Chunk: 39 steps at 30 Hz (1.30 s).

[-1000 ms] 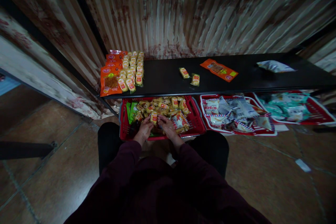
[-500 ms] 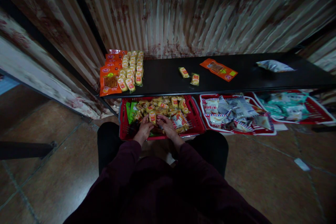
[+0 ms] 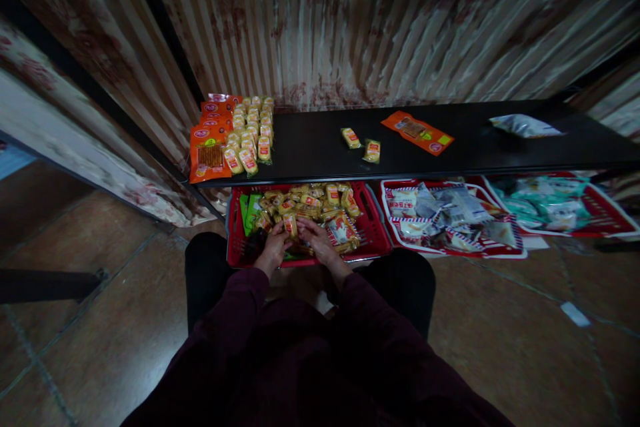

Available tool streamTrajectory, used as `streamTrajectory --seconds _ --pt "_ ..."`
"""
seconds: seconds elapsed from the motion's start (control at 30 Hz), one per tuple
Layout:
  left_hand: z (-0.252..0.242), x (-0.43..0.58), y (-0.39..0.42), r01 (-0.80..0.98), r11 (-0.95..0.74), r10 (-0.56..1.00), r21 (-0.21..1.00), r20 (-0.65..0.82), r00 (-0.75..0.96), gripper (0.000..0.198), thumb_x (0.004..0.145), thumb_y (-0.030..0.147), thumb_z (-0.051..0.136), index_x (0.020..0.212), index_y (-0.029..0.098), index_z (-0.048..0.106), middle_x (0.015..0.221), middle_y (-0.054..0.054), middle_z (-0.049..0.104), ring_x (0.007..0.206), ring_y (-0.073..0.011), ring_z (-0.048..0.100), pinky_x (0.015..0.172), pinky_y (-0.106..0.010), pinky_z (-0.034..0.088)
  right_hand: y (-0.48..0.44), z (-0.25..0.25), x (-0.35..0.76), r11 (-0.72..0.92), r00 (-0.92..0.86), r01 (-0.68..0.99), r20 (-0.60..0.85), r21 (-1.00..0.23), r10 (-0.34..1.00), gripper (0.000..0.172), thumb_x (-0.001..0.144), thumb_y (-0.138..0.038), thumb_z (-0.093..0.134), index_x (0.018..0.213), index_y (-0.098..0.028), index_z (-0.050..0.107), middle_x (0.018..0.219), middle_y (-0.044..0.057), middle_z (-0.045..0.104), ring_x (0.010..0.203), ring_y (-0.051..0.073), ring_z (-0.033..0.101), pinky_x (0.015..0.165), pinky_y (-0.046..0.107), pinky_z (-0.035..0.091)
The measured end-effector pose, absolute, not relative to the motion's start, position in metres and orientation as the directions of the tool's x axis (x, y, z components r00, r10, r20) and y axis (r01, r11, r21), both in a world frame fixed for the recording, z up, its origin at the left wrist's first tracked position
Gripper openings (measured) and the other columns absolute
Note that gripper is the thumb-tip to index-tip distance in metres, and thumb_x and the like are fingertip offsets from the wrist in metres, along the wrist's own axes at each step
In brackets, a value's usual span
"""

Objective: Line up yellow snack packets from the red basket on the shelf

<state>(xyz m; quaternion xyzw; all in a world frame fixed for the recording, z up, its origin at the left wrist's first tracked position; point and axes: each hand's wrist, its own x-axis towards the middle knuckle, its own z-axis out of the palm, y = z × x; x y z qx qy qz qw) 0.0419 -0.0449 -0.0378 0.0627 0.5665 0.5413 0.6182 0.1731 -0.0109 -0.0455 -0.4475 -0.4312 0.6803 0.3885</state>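
Over the red basket (image 3: pixel 374 230), my left hand (image 3: pixel 273 245) is closed on a small yellow snack packet (image 3: pixel 290 225) in clear wrapping with a red-and-white label. The packet stands upright between thumb and fingers. My right hand (image 3: pixel 317 240) is just to its right, fingers stretched toward the packet's edge; whether they touch it is hard to tell. Beneath and behind both hands lie several more yellow packets (image 3: pixel 311 201). A green packet (image 3: pixel 250 212) is at the basket's left, and a white-and-red packet (image 3: pixel 342 229) lies to the right of my right hand.
On the black shelf (image 3: pixel 310 147) are rows of yellow packets (image 3: pixel 253 127), orange packets (image 3: pixel 207 153), two loose yellow packets (image 3: pixel 371 151), one orange packet (image 3: pixel 417 132) and a pale packet (image 3: pixel 525 125). Baskets with white packets (image 3: pixel 405 203) and teal packets (image 3: pixel 555 203) stand right.
The yellow packet in my left hand has tilted slightly, and the fingers of my right hand have shifted a little closer to it. The shelf and baskets look the same.
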Motion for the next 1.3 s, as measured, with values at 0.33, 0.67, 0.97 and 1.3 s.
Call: streamTrajectory --seconds 0.33,0.67,0.97,1.3 --pt "-0.0357 0.0405 -0.043 -0.663 0.396 0.735 0.635 -0.652 -0.185 0.03 0.065 0.013 0.065 0.092 0.02 0.057 0.074 0.001 0.061 0.068 -0.0101 0.058 0.075 -0.028 0.047 -0.0118 -0.043 0.1744 -0.3 -0.325 -0.163 -0.235 -0.94 0.916 0.048 0.064 -0.048 0.073 0.105 -0.025 0.068 0.112 0.007 0.069 0.1 0.025 0.064 0.087 0.042 0.05" --pt "-0.0313 0.0397 -0.0421 -0.764 0.355 0.721 0.54 -0.678 -0.144 0.01 0.074 0.013 0.059 0.083 0.017 0.058 0.082 -0.004 0.064 0.079 -0.0143 0.061 0.081 -0.034 0.053 -0.0126 -0.0428 0.174 -0.282 -0.378 -0.164 -0.204 -0.945 0.903 0.047 0.067 -0.053 0.071 0.106 -0.026 0.068 0.11 0.008 0.069 0.099 0.026 0.064 0.088 0.043 0.049" --pt "-0.0345 0.0401 -0.0414 -0.711 0.391 0.716 0.585 -0.678 -0.164 0.023 0.067 0.015 0.065 0.089 0.021 0.059 0.078 0.0 0.064 0.071 -0.0107 0.058 0.076 -0.027 0.047 -0.0125 -0.0376 0.1725 -0.331 -0.348 -0.134 -0.269 -0.934 0.898 0.05 0.062 -0.053 0.074 0.104 -0.026 0.068 0.109 0.006 0.07 0.104 0.025 0.062 0.088 0.04 0.049" --pt "-0.0376 0.0386 -0.0446 -0.668 0.34 0.755 0.662 -0.615 -0.226 0.037 0.057 0.02 0.072 0.093 0.018 0.062 0.081 -0.002 0.064 0.07 -0.0108 0.056 0.067 -0.025 0.04 -0.0115 -0.0454 0.1711 -0.328 -0.281 -0.053 -0.301 -0.943 0.911 0.049 0.064 -0.049 0.073 0.104 -0.021 0.068 0.101 0.005 0.07 0.089 0.02 0.064 0.084 0.036 0.05"
